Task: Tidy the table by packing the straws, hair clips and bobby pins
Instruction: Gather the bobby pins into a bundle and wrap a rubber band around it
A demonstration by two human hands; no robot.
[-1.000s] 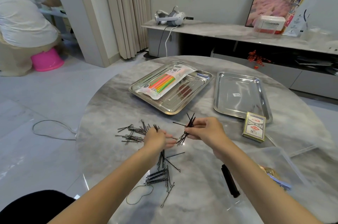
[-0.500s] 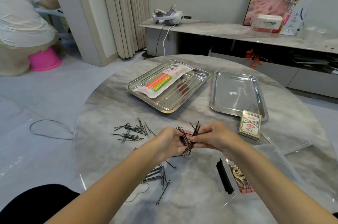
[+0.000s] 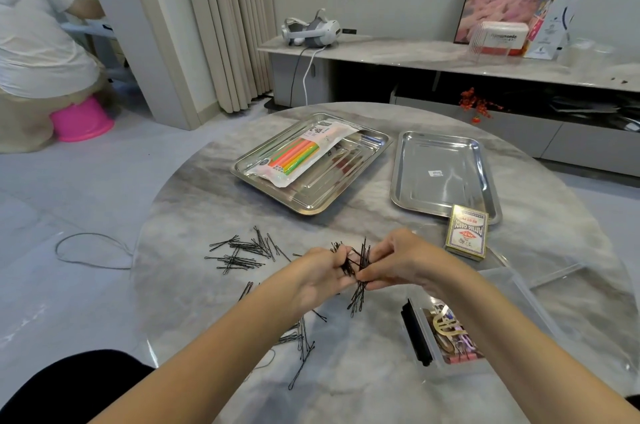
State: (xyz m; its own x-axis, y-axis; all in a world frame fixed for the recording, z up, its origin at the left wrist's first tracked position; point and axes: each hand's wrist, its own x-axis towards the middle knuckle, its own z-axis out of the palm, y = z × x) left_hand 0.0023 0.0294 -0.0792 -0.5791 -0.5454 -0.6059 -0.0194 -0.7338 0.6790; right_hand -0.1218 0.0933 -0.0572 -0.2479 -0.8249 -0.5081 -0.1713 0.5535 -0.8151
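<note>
Now my left hand [image 3: 320, 281] and right hand [image 3: 398, 260] both pinch one messy bunch of bobby pins [image 3: 357, 297] just above the worktop [image 3: 346, 389]. A loose grip could let thin pins slip and scatter.

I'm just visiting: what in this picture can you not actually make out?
Head view: the count in the bundle of bobby pins; fingers of the left hand and right hand cover its middle.
Head view: most hair clips in the clear box; the right forearm crosses it.
Head view: dark items beside the straw packet in the left tray; glare blurs them.
Head view: the card box print; too small.
</note>
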